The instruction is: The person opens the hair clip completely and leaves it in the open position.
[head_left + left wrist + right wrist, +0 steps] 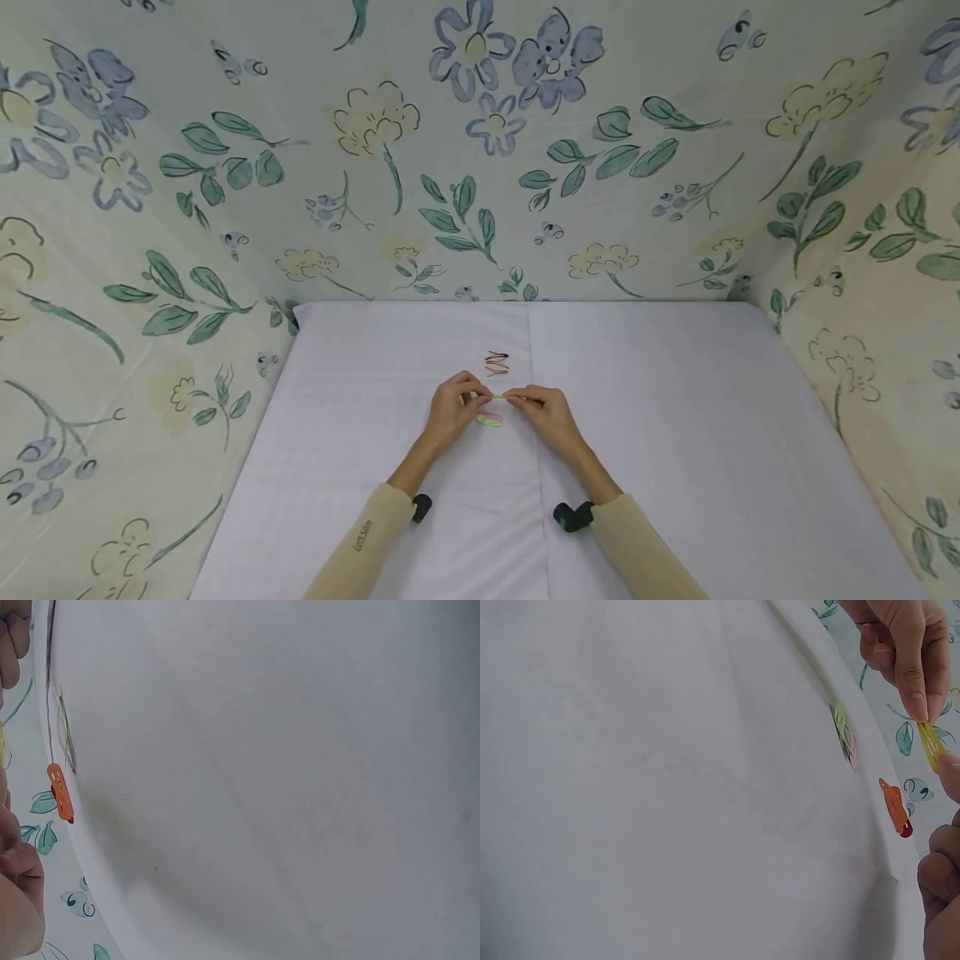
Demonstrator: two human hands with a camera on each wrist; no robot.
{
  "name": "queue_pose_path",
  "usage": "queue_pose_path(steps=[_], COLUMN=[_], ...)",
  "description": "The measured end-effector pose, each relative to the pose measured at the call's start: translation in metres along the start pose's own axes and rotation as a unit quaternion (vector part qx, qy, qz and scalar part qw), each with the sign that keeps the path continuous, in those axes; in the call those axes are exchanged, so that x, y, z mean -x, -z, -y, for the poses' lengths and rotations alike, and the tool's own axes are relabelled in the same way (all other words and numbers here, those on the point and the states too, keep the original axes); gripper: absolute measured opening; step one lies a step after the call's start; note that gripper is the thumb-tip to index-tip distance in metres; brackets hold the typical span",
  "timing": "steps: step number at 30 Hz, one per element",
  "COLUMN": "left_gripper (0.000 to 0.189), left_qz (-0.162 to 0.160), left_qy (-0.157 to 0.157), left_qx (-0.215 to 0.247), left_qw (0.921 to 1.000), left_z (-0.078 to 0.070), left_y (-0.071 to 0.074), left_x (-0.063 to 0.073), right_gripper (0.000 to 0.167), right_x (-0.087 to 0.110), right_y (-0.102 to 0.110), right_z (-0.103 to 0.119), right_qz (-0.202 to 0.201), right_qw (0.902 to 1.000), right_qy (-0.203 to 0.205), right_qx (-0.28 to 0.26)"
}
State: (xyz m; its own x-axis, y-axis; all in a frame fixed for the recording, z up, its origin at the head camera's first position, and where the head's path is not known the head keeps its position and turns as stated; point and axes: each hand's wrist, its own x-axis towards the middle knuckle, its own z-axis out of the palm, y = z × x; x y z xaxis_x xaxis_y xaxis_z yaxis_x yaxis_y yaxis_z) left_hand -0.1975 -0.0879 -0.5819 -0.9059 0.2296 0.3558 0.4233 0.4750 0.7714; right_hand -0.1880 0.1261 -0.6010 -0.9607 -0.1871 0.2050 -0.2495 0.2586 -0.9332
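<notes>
Over the middle of the bed-like white surface, both hands hold a slim yellow snap hair clip point(931, 746) between them. Thumb and fingers of the left hand point(452, 407) pinch one end. The right hand point(549, 413) pinches the other end from the opposite side. Just below the hands in the head view lie a green hair clip point(490, 422) and a pink hair clip point(853, 754), side by side. Beyond the fingertips is a zigzag row of orange hair clips point(497, 367) with a dark red hair clip point(495, 357). Part of the yellow clip is hidden under the fingers.
A white cloth point(660, 417) with a lengthwise seam covers the flat surface. Floral fabric point(472, 167) rises behind it and along both sides. Dark wrist cameras point(573, 517) sit at the cuffs of the beige sleeves point(637, 542).
</notes>
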Motion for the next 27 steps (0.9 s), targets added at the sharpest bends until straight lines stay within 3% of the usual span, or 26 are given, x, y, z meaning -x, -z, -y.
queue_pose_path(steps=[6,14,27], left_gripper=[0.004,0.007,0.005], left_qz=[-0.007,0.016,0.024], left_qy=[-0.007,0.023,0.031], left_qx=[0.017,0.014,0.033], left_qw=[0.9998,0.9995,0.9987], left_z=[-0.0002,0.0017,0.0008], left_y=[0.0023,0.0034,0.0028], left_x=[-0.0005,-0.0004,-0.0014], right_gripper=[0.015,0.015,0.014], right_x=[-0.002,-0.0034,-0.0055], right_y=[-0.0005,0.0005,0.0027], right_z=[-0.0017,-0.0018,-0.0067], right_qz=[0.005,0.03,0.044], right_qw=[0.9998,0.9989,0.9978], right_qy=[0.005,0.011,0.032], right_qx=[-0.019,-0.034,-0.038])
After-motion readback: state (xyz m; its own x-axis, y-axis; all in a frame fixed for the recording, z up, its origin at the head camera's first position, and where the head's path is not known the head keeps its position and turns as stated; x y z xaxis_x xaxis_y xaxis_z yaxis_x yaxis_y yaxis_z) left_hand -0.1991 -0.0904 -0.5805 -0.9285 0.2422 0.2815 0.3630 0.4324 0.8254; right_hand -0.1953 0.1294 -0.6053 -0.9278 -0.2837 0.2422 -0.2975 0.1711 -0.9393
